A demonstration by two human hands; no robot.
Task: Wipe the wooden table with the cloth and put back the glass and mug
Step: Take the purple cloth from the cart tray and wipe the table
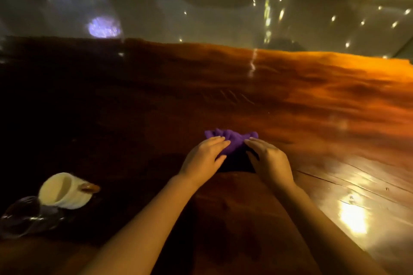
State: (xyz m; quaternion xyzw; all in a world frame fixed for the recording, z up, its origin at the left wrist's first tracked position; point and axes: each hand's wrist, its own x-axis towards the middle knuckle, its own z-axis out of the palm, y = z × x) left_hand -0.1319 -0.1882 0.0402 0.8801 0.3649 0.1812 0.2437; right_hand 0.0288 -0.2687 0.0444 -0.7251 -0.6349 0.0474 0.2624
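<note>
A crumpled purple cloth (232, 140) lies on the glossy wooden table (290, 96) near the middle. My left hand (204, 159) rests on the cloth's left side with its fingers laid flat over it. My right hand (269, 161) cups the cloth's right side, fingertips touching the fabric. Both hands press the cloth between them. A cream mug (64, 191) with a brown handle stands at the near left. Just left of the mug stands a clear glass (22, 216), dark and hard to make out.
The table's far edge runs across the view, with shiny pale floor (201, 18) beyond it. Cracks in the wood and a bright light reflection (353, 216) show at the near right. The table's left part lies in deep shadow.
</note>
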